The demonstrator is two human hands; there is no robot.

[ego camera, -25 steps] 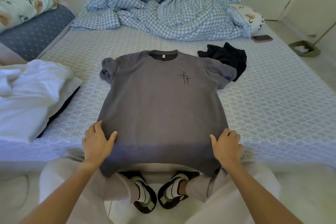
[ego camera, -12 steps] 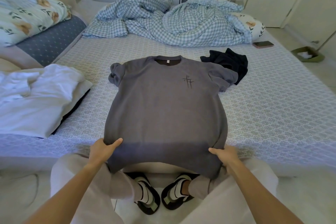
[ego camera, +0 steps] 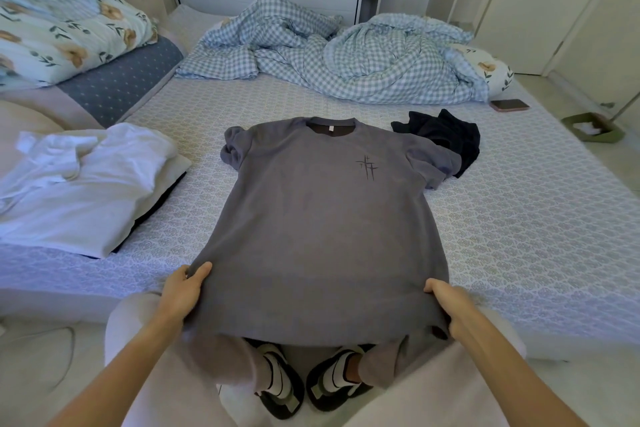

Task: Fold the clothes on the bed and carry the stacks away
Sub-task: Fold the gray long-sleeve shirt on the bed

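A grey T-shirt (ego camera: 322, 218) with a small dark chest print lies face up on the bed (ego camera: 519, 218), its hem hanging over the near edge. My left hand (ego camera: 183, 291) grips the hem's left corner, thumb on top of the cloth. My right hand (ego camera: 450, 305) grips the hem's right corner, fingers tucked under the fabric. A dark crumpled garment (ego camera: 446, 137) lies just behind the shirt's right sleeve. A stack of folded white clothes (ego camera: 79, 184) sits on the bed to the left.
A rumpled blue checked duvet (ego camera: 329, 59) covers the far side of the bed. Floral pillows (ego camera: 69, 31) lie at the far left. A phone (ego camera: 510, 105) rests near the right edge. A green tray (ego camera: 592, 126) stands on the floor to the right.
Both hands went from lying flat on the shirt's lower part to gripping its hem corners at the bed's edge. The view has tilted up a little.
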